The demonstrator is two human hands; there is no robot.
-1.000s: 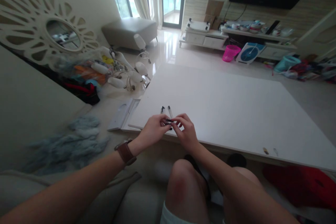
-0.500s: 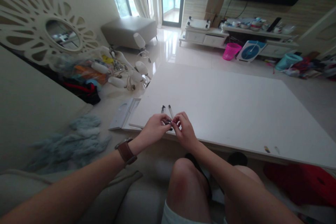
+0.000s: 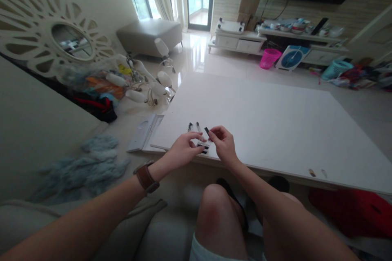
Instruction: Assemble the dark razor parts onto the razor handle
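Both my hands work at the near edge of a large white board (image 3: 260,122) lying flat. My left hand (image 3: 182,153), with a brown watch on its wrist, pinches a small clear packet with dark pieces in it (image 3: 203,146). My right hand (image 3: 223,144) is raised a little and pinches a small dark pin-like piece (image 3: 207,130) between thumb and forefinger, just above the packet. Two more small screws or pins (image 3: 194,126) lie on the board just beyond my fingers. My bare knees show below.
A white chandelier (image 3: 147,83) with glass shades lies on the floor at the left, next to coloured clutter and a round mirror. A flat white part (image 3: 142,132) sits at the board's left corner. A grey bench, pink bin, fan and TV cabinet stand farther back.
My hands were pressed together over the small packet. Now the right hand has drawn up and away with a small dark piece pinched out, while the left keeps hold of the packet.
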